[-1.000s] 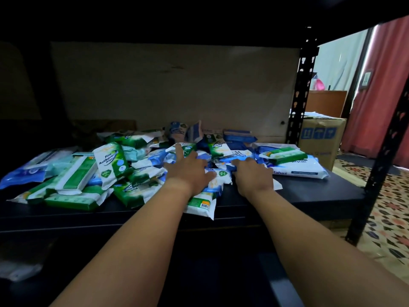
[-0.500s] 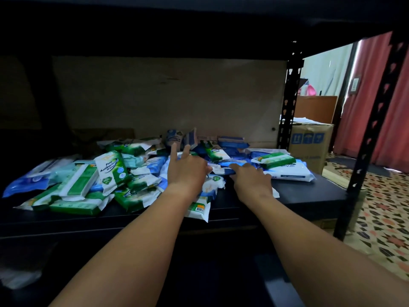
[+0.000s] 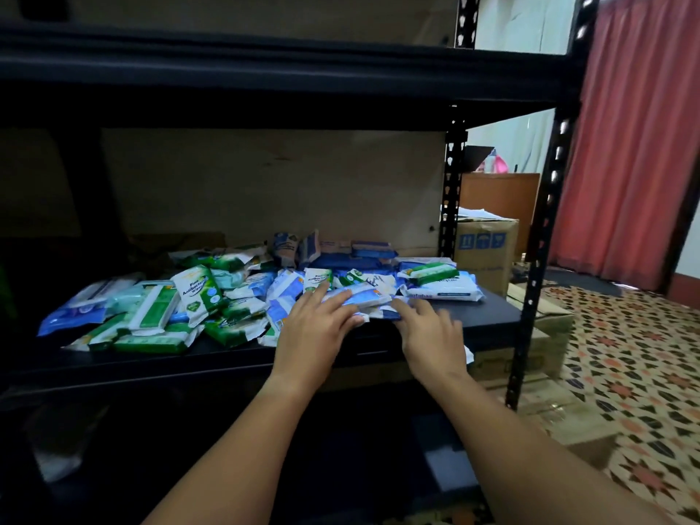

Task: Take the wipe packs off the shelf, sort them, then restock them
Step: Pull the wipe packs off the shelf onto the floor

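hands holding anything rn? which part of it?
Looks like no firm hold. Left hand lies with straight fingers on a blue-and-white wipe pack atop the pile; right hand touches the packs' front edge, blurred, so its hold cannot be told.

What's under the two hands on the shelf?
Blue and white wipe packs lie under the left hand and right hand, near the shelf front edge. The hands cover whatever lies beneath those packs.
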### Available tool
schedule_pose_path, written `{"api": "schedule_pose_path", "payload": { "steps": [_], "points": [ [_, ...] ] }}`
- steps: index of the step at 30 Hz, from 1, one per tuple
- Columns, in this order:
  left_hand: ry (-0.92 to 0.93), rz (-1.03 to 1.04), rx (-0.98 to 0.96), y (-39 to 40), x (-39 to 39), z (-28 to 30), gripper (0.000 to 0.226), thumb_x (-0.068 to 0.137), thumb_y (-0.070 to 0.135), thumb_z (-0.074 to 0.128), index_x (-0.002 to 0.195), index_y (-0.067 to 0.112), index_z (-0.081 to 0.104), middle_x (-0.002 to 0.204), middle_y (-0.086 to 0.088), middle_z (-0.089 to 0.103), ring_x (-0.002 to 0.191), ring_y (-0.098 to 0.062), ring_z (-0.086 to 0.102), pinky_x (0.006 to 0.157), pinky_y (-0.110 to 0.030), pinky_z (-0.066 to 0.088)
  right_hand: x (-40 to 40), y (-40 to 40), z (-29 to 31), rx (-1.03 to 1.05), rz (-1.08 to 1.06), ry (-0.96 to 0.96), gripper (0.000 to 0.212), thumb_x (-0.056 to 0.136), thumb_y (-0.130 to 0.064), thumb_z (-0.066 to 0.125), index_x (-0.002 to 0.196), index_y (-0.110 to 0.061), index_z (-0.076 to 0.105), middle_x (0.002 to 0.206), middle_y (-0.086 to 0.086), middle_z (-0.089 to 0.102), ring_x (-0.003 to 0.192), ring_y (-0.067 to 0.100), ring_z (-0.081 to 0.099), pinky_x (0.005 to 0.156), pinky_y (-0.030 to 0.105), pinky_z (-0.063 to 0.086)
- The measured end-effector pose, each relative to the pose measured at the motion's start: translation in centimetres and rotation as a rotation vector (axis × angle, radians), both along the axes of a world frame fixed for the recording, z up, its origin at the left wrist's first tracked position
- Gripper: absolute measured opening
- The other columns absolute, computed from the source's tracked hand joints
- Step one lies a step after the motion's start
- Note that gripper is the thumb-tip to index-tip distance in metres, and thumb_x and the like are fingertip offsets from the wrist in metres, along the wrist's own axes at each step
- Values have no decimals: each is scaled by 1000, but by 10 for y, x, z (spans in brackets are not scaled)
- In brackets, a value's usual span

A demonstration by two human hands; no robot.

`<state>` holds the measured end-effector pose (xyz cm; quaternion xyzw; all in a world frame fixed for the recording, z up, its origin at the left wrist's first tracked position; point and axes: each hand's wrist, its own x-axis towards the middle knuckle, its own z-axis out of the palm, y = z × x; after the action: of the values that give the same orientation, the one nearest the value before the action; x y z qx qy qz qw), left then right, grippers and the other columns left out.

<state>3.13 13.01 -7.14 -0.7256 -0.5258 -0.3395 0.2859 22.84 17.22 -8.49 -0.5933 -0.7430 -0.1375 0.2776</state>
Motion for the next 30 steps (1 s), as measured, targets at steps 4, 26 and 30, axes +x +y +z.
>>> {"api": "schedule_pose_path", "payload": {
  "steps": [4,26,30],
  "points": [
    [81,-32,206,-42,3,-23,38,103,43,47,104,19,76,133,3,67,132,-33,55,107,-51,45,4,-38,-22,140,21,5,54,79,-18,82,128,-31,63,126,6,65,88,37,59,69,41,42],
    [-389,202,-473,-225,-41,-273,33,107,45,35,128,39,60,153,16,44,148,-17,33,91,-42,56,-22,-202,-223,-288,111,-12,68,68,-4,84,127,-30,65,127,6,65,89,35,61,71,45,49],
    [-489,273,-725,-252,-48,-328,41,107,41,34,142,33,55,160,11,34,152,-20,23,116,-52,36,-27,-223,-268,-474,87,-102,69,75,1,71,133,-34,61,139,4,58,101,38,61,78,46,50]
  ]
}}
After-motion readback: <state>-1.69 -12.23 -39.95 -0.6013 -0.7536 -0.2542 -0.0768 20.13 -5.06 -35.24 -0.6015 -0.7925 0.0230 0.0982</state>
